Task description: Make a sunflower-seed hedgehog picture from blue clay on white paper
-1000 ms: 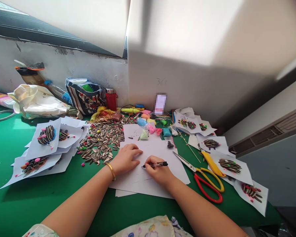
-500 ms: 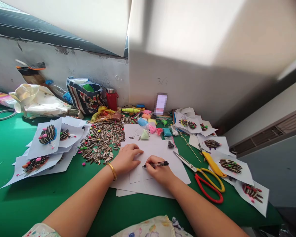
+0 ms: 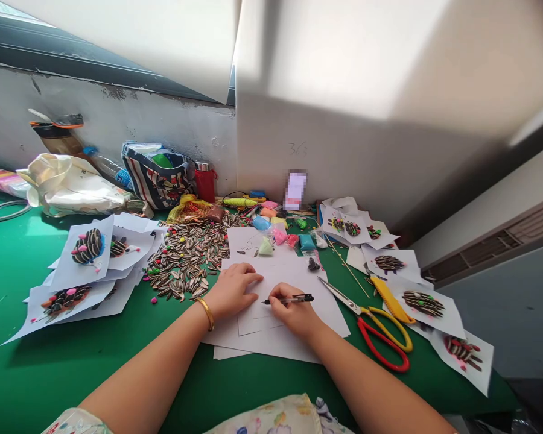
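White sheets of paper [image 3: 280, 346] lie stacked before me on the green table, with thin pen lines on the top one. My left hand [image 3: 234, 290] rests flat on the paper's left part, fingers apart, a gold bracelet at the wrist. My right hand [image 3: 293, 310] grips a black pen [image 3: 296, 298], its tip at the paper just right of my left fingers. A heap of striped sunflower seeds [image 3: 194, 253] spreads beyond my left hand. Bags of coloured clay [image 3: 266, 246] sit past the top of the paper.
Scissors with red and yellow handles [image 3: 384, 337] and a yellow cutter [image 3: 391, 299] lie at the right. Cards with seed figures [image 3: 428, 304] line the right side; more cards [image 3: 84, 250] are piled left. A red flask [image 3: 204, 182] and bags stand near the wall.
My right hand and the pen have shifted very slightly, the pen's back end moving a little right. My left hand stays where it was.
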A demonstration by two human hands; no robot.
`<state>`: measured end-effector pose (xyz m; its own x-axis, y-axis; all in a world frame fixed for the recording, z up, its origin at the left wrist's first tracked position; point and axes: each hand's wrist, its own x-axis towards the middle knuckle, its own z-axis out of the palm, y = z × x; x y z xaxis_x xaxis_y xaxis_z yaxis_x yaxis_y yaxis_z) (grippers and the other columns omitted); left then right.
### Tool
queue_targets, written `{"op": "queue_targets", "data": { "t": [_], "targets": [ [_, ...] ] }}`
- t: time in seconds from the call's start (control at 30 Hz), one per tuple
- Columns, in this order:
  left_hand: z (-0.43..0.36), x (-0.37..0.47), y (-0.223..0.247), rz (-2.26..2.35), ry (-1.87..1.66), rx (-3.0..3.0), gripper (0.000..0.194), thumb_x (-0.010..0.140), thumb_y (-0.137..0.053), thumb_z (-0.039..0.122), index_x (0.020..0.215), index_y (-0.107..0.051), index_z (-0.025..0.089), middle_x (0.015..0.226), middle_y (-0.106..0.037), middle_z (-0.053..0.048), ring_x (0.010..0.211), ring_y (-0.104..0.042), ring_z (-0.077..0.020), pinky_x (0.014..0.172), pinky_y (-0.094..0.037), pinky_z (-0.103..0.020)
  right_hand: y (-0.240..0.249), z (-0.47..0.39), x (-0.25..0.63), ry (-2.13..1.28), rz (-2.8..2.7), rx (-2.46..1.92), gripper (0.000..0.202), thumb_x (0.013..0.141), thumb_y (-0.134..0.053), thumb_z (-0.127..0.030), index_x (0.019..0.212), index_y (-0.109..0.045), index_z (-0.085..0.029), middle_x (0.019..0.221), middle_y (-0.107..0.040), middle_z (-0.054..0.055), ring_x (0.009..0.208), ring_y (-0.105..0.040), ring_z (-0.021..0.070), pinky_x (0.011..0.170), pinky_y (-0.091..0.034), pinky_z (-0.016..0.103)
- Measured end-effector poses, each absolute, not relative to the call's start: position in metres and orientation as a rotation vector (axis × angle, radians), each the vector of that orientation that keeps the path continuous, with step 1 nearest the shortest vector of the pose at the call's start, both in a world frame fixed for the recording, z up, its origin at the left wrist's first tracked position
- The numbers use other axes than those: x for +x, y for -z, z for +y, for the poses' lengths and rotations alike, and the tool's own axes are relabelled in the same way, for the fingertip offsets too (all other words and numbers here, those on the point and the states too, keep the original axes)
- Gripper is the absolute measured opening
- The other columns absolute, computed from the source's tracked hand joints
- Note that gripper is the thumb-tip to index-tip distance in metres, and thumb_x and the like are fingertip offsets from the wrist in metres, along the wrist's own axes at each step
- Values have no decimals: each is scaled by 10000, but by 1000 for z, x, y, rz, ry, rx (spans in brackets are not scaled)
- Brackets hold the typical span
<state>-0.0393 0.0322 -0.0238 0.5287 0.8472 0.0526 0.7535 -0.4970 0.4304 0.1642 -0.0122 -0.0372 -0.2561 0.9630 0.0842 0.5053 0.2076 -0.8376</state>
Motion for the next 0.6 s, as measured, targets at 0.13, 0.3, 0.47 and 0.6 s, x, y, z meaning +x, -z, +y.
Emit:
{"op": "queue_targets", "data": {
  "t": [0.13,0.3,0.47,0.6],
  "targets": [
    [32,-40,25,1317,-373,2426,448,778,-655,303,1225,-635,313,1241,-556,-58,1163,-501,-279,1000,-383,-405,39,-11,164,-940,-1856,-1365,107,820,-526,-210,768,-617,-223,754,-647,-8,717,-569,160,660,-420,271],
    [33,-40,26,1317,-371,2424,445,780,-653,305,1225,-635,314,1241,-558,-58,1173,-496,-281,1014,-375,-411,36,-12,163,-945,-1886,-1390,108,819,-529,-218,763,-621,-228,754,-652,-8,710,-575,162,650,-422,273],
    [33,-40,25,1318,-369,2418,453,777,-654,299,1229,-633,313,1249,-557,-59,1173,-496,-282,1018,-373,-412,35,-12,163,-910,-1908,-1397,109,817,-534,-213,756,-623,-232,749,-656,-8,719,-585,166,665,-429,276],
    [32,-40,26,1315,-384,2432,450,774,-657,295,1223,-635,317,1237,-562,-54,1166,-502,-278,1014,-378,-404,35,-13,163,-887,-1917,-1411,115,816,-532,-210,742,-617,-235,733,-650,-10,703,-578,165,652,-421,273]
  ]
}}
